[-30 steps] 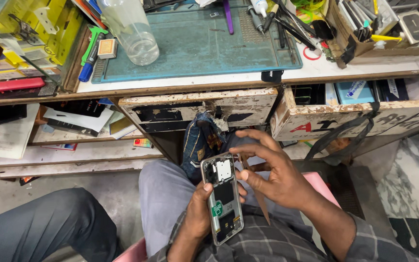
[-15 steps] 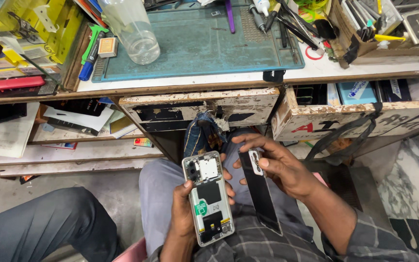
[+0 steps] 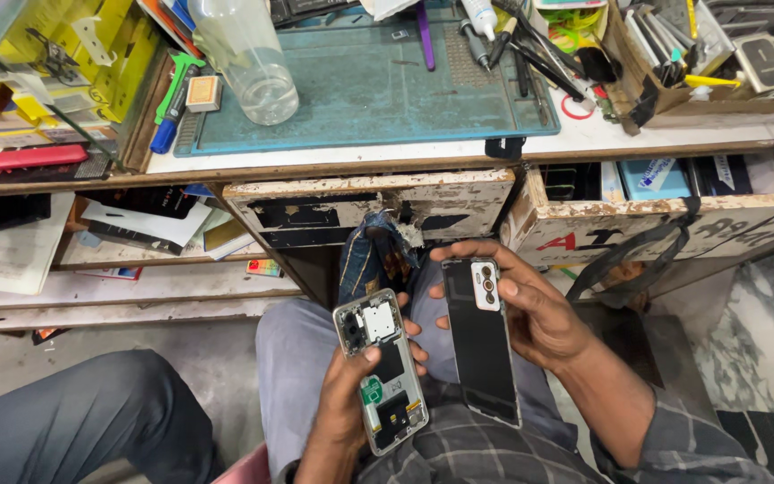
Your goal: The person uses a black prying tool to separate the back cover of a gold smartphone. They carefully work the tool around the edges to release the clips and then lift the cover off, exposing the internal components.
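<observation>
Head view shows the left hand (image 3: 351, 394) gripping an opened phone body (image 3: 380, 369), circuitry upward, while the right hand (image 3: 535, 314) clasps its detached black back cover (image 3: 484, 345) beside it, apart, exposing the internals. Beyond, the desk (image 3: 584, 134) carries a teal work mat (image 3: 360, 85) and clear bottle (image 3: 244, 56).

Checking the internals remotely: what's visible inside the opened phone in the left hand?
Inside the opened phone in the left hand: a white plate up top, dark panels and a green tag. The thumb covers part of the left edge; finer parts are too small to tell.
</observation>
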